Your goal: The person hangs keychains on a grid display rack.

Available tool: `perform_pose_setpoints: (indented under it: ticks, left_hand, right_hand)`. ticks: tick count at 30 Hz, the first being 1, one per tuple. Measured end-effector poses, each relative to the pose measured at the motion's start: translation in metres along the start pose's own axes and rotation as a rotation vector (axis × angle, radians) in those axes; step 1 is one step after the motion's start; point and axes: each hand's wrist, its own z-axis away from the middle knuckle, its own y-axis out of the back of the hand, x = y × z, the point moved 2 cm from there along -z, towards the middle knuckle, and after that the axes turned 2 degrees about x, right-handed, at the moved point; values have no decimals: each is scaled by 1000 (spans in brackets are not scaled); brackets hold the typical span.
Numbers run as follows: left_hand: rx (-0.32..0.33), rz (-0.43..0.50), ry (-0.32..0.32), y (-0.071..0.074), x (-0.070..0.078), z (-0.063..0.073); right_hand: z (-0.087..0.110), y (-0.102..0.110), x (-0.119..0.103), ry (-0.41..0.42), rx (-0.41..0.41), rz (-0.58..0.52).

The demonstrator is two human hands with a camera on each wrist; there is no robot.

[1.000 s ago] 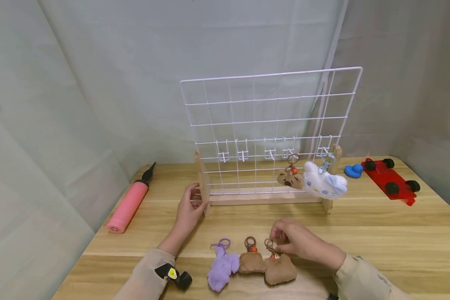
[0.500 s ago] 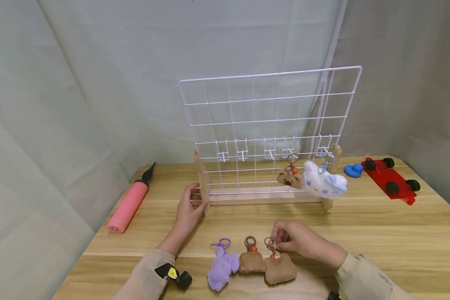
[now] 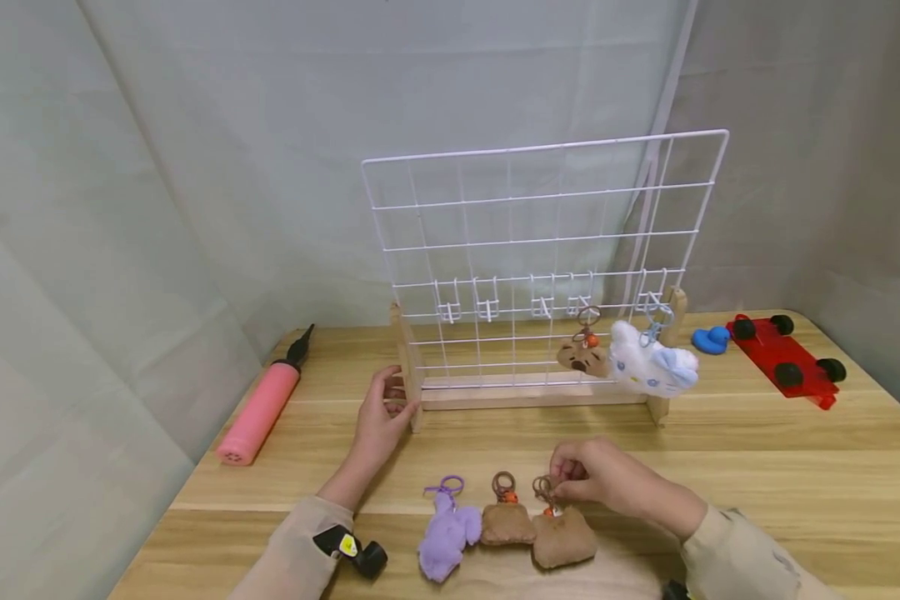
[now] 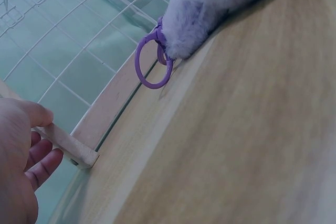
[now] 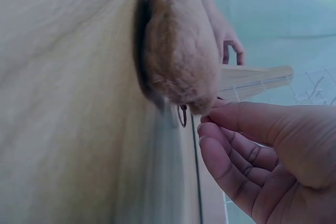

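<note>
In the head view, my left hand (image 3: 378,421) holds the left wooden upright (image 3: 407,354) of a white wire grid rack, thumb on one side and fingers on the other. My right hand (image 3: 607,479) pinches the metal rings of a brown plush keychain (image 3: 564,540) lying on the table; in the right wrist view its thumb and forefinger meet beside the brown plush (image 5: 181,45). Just left of it lie a second brown plush keychain (image 3: 507,525) and a purple plush keychain (image 3: 447,537) with a purple ring. The fingers partly hide the pinched rings.
Several white hooks (image 3: 487,308) sit across the grid. A brown bear keychain (image 3: 583,358) and a white plush keychain (image 3: 648,362) hang at its right. A pink hand pump (image 3: 261,412) lies left; a blue rubber duck (image 3: 711,340) and a red toy car (image 3: 783,358) lie right.
My right hand has shifted very slightly to the right at the keychain's rings. The left hand keeps its hold on the upright, and the keychains lie as before.
</note>
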Motion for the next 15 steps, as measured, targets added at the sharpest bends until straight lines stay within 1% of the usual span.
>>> perform_pose_setpoints:
  ticks: [2, 5, 7, 10, 12, 15]
  left_hand:
    - [-5, -8, 20, 0, 3, 0]
    - [-18, -17, 36, 1, 14, 3]
    - [-22, -20, 33, 2, 23, 5]
    - [-22, -20, 13, 4, 36, 9]
    - [-17, -20, -1, 5, 40, 11]
    - [-12, -21, -14, 4, 39, 11]
  right_hand:
    - [1, 2, -2, 4, 6, 1]
    - [3, 6, -6, 5, 7, -9]
    - [4, 8, -8, 13, 14, -9]
    - [4, 12, -12, 36, 27, -11]
    - [4, 15, -15, 49, 34, -3]
    - [4, 19, -19, 62, 35, 12]
